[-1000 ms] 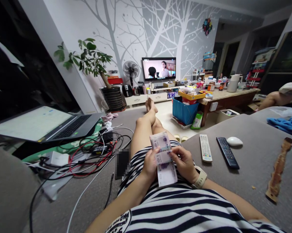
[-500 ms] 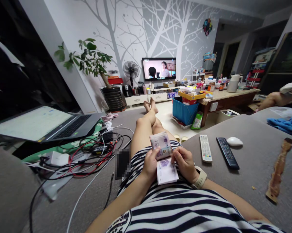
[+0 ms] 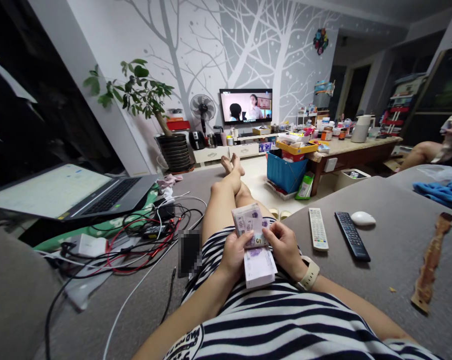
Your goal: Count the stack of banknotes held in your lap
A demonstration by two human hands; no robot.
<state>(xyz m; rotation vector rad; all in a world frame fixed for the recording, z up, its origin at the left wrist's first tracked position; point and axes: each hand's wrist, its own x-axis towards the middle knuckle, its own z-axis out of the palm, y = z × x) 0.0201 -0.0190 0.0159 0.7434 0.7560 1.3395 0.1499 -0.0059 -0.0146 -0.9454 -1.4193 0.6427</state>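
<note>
A thick stack of purple banknotes (image 3: 258, 265) rests over my lap, above my striped shirt. My left hand (image 3: 233, 252) is closed round the stack's left side, thumb on top. My right hand (image 3: 286, 247), with a pale watch at the wrist, pinches the top notes, which are folded back and stand up at the far end (image 3: 248, 220). My bare legs stretch out ahead along the grey sofa.
To my right on the sofa lie a white remote (image 3: 318, 228), a black remote (image 3: 352, 235), a white mouse (image 3: 363, 218) and a wooden scratcher (image 3: 430, 262). On my left are an open laptop (image 3: 79, 192), tangled cables (image 3: 135, 235) and a dark phone (image 3: 189, 252). Another person's leg (image 3: 421, 152) shows far right.
My right hand has shifted slightly forward and up on the notes, and the folded-back top notes have bent further. The stack stays in my lap.
</note>
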